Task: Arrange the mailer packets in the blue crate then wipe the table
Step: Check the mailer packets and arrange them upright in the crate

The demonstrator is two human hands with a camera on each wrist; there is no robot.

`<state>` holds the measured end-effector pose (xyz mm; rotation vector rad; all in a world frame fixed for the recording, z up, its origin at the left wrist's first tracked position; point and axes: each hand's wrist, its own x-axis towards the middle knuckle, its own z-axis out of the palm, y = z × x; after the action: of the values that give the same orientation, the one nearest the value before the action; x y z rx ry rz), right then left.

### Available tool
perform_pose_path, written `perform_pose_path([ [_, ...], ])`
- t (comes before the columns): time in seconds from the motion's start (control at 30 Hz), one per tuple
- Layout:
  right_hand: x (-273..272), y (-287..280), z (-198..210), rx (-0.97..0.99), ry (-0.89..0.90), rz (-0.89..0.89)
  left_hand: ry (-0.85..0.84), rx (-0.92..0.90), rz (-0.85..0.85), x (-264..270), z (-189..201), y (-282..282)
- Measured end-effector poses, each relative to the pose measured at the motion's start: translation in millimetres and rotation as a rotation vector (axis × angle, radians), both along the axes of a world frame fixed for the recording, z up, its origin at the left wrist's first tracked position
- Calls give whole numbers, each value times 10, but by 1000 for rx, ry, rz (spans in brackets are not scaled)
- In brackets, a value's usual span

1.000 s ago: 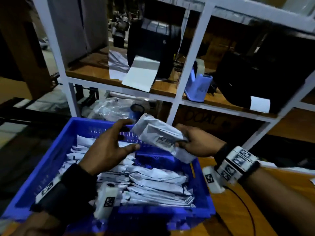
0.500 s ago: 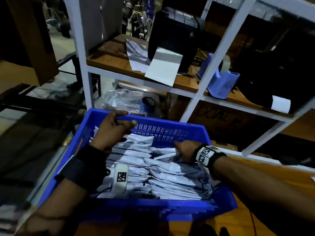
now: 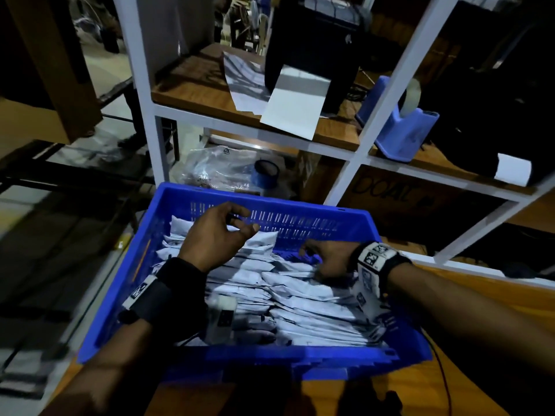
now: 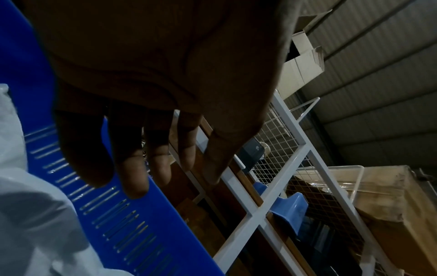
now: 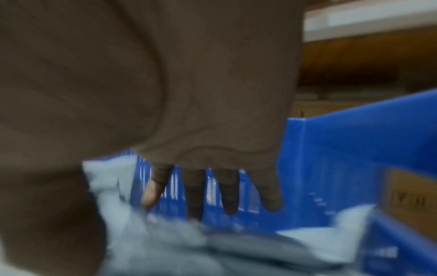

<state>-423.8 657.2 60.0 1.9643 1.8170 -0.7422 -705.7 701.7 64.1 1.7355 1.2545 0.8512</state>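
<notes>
Blue crate [image 3: 168, 265] on tabletop [image 3: 468, 295], full of white mailer packets [image 3: 300, 298]. Left hand [image 3: 214, 238] above packets nr far wall, fingers loose, holding nothing. Right hand [image 3: 329, 259] fingers extended down onto packets.

One big blue plastic crate [image 3: 210, 193] holds many white mailer packets [image 3: 303, 295], too many to count. Two hands are in it.

I saw a bright blue crate [image 3: 303, 202] with pale slotted walls, white-grey packets [image 3: 300, 298] inside, an orange-brown wood bench [image 3: 480, 349], a white rack [image 3: 387, 94], and black-and-white checked tags on black wristbands [image 3: 375, 258].
</notes>
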Motion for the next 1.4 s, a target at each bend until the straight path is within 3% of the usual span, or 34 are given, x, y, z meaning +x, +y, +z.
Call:
perform_pose_path([
  [0.17,-245,-49,-51,-120,220,-133,14,-8,-6,15,19,-45],
  [0.33,-353,-249,-306,-227,57,-68,17,-1,20,10,36,-62],
  [0.43,-410,-271,-136,-273,140,-54,71,0,-11,31,-8,-34],
  [0.57,-422,-236,36,-12,369,-82,143,-1,-22,57,-46,-8],
  [0.63,-469,-217,-33,-59,414,-119,165,1,-26,61,-50,-10],
  [0.73,-583,-252,-138,-276,287,-77,191,-6,-43,67,-55,-23],
  [0.83,-591,-225,-86,-328,166,-21,200,6,-42,66,-50,-29],
  [0.9,-542,-206,-33,-306,215,-36,209,5,-42,65,-37,-35],
  [1.13,-177,-288,-79,90,484,-214,248,7,-76,67,-29,-40],
  [1.3,-127,-381,-15,6,446,-219,259,-7,-76,48,-26,10],
  [1.4,-42,-310,185,-32,294,-190,222,-67,-93,48,-30,17],
])
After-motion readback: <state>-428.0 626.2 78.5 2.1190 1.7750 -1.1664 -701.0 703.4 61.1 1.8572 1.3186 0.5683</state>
